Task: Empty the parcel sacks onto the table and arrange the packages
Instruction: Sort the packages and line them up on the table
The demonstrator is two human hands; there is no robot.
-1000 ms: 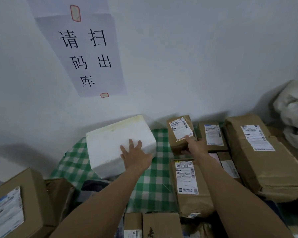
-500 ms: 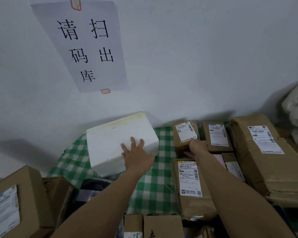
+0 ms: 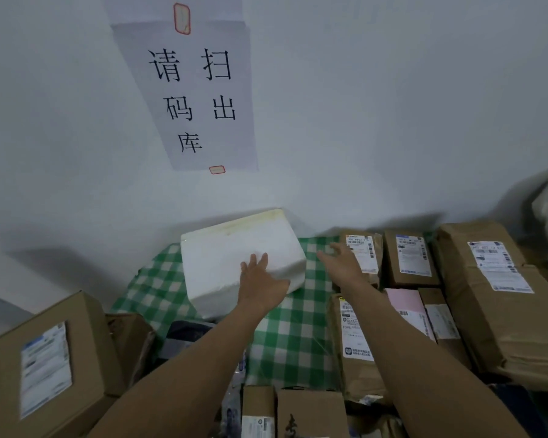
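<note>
Pressing flat on the near right corner of the white foam box (image 3: 231, 260), the left hand (image 3: 261, 281) lies with fingers straight and grasps nothing; the box sits at the 12 o'clock end of the green checked table (image 3: 293, 343), against the wall. The right hand (image 3: 342, 263), released with fingers spread, is at the box's 3 o'clock and overlaps the left edge of a small labelled parcel (image 3: 365, 252), though whether it touches that parcel cannot be told. Further toward 3 o'clock come a second labelled parcel (image 3: 412, 260) and a large wrapped parcel (image 3: 500, 327), while a cardboard box (image 3: 83, 343) stands at the table's 8 o'clock.
</note>
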